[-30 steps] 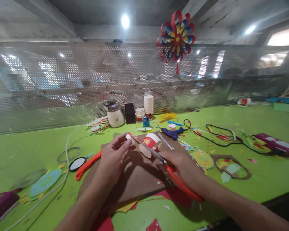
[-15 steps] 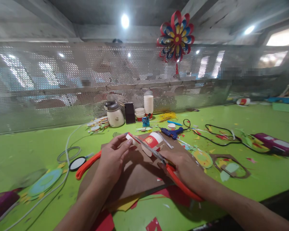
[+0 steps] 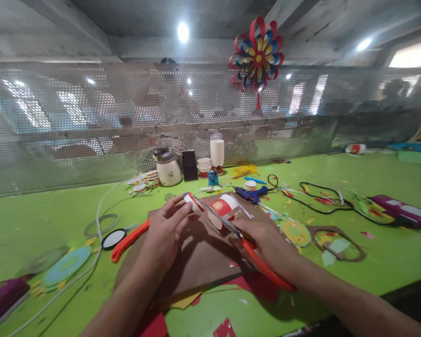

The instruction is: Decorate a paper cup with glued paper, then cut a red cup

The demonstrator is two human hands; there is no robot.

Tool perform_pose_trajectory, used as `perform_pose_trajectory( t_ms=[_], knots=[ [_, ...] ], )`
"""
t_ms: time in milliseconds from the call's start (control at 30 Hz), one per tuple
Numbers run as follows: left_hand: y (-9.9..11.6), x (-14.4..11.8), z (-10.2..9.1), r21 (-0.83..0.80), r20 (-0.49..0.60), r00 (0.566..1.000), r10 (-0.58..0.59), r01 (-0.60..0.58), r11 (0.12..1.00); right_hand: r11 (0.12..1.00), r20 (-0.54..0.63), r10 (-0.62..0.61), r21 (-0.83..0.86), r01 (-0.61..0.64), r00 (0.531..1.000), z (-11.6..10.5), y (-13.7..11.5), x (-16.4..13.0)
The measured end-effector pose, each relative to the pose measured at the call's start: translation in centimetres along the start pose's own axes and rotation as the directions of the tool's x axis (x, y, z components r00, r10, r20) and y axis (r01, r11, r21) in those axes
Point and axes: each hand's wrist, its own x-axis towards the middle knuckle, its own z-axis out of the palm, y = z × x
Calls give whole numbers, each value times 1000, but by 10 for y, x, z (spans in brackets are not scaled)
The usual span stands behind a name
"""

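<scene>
My left hand (image 3: 164, 231) pinches a small red-and-white paper piece (image 3: 190, 201) above a sheet of brown cardboard (image 3: 199, 255). My right hand (image 3: 266, 243) grips orange-handled scissors (image 3: 252, 257), whose blades (image 3: 215, 216) point up and left to the paper piece. A red-and-white paper cup (image 3: 224, 209) lies on its side just behind the blades. Red and yellow paper sheets stick out from under the cardboard's near edge.
On the green table: a second pair of orange-handled scissors (image 3: 128, 239) and a small round mirror (image 3: 112, 238) at left, a blue glue gun (image 3: 253, 193) with black cable, a white kettle (image 3: 167, 168), stacked cups (image 3: 216, 154), paper discs, scraps. A perforated metal screen runs behind.
The scissors blades have crept slightly further up along the paper piece. Both hands stay nearly where they were.
</scene>
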Motion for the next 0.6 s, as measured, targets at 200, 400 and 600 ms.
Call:
perform_pose_trajectory(
  t_ms=[200,400,600],
  knots=[
    [-5,2,-5,33,-23,1000,-11,11,999,1000,9,22,2,-22,1000,-4,-9,0],
    [-5,2,-6,58,2,1000,1,-1,998,998,15,29,-51,-29,999,-5,-11,0],
    [-3,0,-2,33,15,1000,13,-14,999,1000,49,21,-14,-20,999,-2,-9,1]
  ],
)
